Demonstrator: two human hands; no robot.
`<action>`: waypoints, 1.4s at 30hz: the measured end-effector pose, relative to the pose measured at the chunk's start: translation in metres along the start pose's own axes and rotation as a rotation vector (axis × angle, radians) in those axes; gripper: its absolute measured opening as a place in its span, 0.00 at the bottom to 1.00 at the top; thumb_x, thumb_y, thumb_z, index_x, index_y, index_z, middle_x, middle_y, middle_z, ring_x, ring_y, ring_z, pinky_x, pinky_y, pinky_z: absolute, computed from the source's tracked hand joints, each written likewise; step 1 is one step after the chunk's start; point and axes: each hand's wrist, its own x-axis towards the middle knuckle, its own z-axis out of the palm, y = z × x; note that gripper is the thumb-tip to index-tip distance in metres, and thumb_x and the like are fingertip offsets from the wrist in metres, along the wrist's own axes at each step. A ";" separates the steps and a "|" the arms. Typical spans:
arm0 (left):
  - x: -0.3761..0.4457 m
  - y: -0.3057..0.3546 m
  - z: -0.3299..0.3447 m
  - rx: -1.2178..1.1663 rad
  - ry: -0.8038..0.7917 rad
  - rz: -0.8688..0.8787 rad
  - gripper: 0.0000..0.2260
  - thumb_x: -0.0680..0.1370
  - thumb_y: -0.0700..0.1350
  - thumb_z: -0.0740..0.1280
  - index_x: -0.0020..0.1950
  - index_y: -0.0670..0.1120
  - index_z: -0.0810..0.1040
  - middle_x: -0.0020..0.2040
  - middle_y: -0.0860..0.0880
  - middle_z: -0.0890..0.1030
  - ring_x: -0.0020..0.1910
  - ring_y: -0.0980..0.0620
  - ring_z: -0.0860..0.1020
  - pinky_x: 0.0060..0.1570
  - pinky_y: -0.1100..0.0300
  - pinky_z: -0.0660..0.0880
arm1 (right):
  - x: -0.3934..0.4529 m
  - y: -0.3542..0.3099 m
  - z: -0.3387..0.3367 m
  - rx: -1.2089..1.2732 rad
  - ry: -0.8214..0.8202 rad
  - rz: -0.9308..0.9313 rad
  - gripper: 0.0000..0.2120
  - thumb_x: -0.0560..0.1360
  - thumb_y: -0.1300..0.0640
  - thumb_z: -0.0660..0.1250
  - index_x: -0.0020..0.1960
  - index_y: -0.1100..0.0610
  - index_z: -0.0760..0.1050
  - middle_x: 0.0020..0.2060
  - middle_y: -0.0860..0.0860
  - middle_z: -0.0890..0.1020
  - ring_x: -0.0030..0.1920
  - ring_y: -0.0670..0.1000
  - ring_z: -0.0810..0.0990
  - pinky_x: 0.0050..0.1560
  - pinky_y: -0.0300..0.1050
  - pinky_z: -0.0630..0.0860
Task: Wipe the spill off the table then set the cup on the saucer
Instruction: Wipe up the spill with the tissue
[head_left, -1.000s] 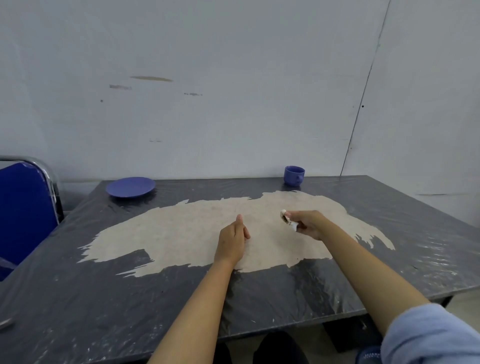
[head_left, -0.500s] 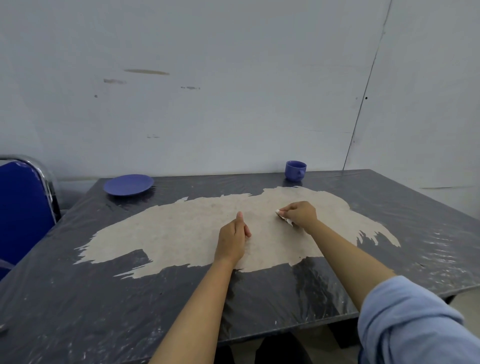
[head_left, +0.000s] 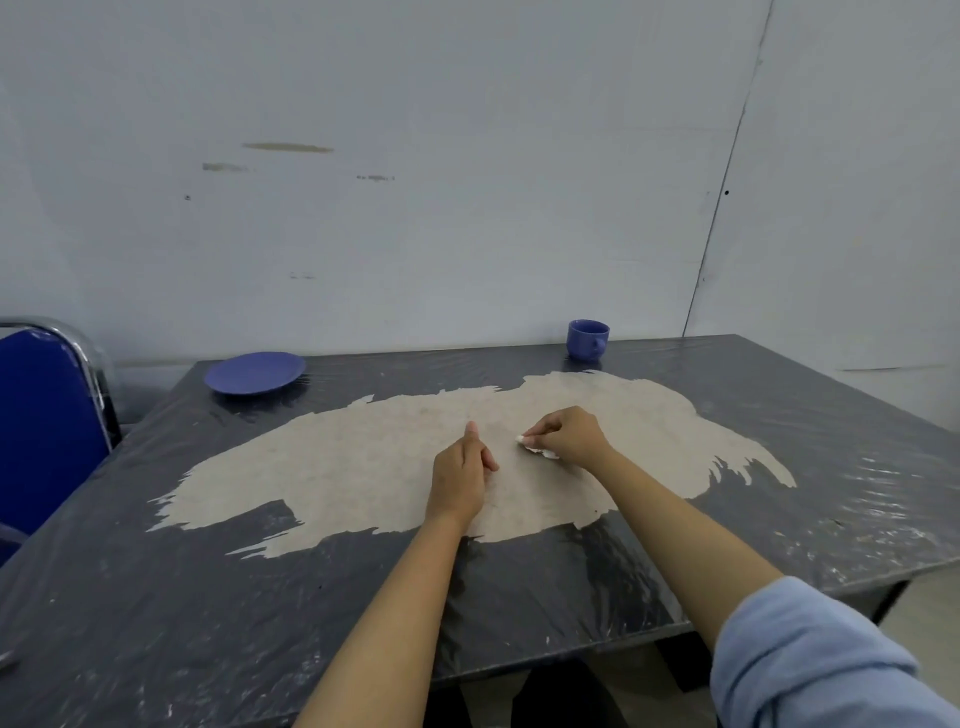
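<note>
Nearby, chair (head_left: 47, 431) left of table (head_left: 156, 597)

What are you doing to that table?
A person is wiping it. The right hand presses a small white wad onto the pale patch in the middle of the dark table, and the left hand rests beside it. The blue cup and blue saucer sit apart at the far edge.

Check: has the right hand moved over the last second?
Yes. The right hand with its white wad came down and leftward, toward the resting left hand, onto the pale patch.
</note>
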 end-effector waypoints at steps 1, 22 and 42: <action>0.001 -0.001 0.000 -0.018 0.018 -0.009 0.29 0.84 0.57 0.47 0.32 0.46 0.76 0.37 0.43 0.84 0.37 0.51 0.79 0.45 0.56 0.77 | -0.003 -0.001 0.001 -0.007 -0.012 -0.010 0.09 0.68 0.51 0.77 0.46 0.53 0.86 0.40 0.46 0.85 0.38 0.40 0.79 0.33 0.25 0.68; 0.014 0.004 -0.013 -0.078 -0.114 -0.204 0.32 0.83 0.60 0.43 0.35 0.44 0.77 0.38 0.45 0.82 0.41 0.46 0.79 0.57 0.47 0.76 | -0.076 -0.007 0.013 0.124 -0.187 -0.090 0.08 0.67 0.51 0.78 0.43 0.54 0.87 0.31 0.42 0.84 0.28 0.36 0.77 0.30 0.27 0.70; -0.003 0.024 -0.042 -0.186 -0.075 -0.245 0.31 0.83 0.59 0.44 0.36 0.41 0.75 0.37 0.44 0.80 0.33 0.48 0.76 0.40 0.56 0.76 | -0.068 -0.033 0.010 0.287 -0.236 0.273 0.19 0.71 0.60 0.75 0.58 0.67 0.80 0.61 0.61 0.80 0.51 0.52 0.75 0.50 0.43 0.73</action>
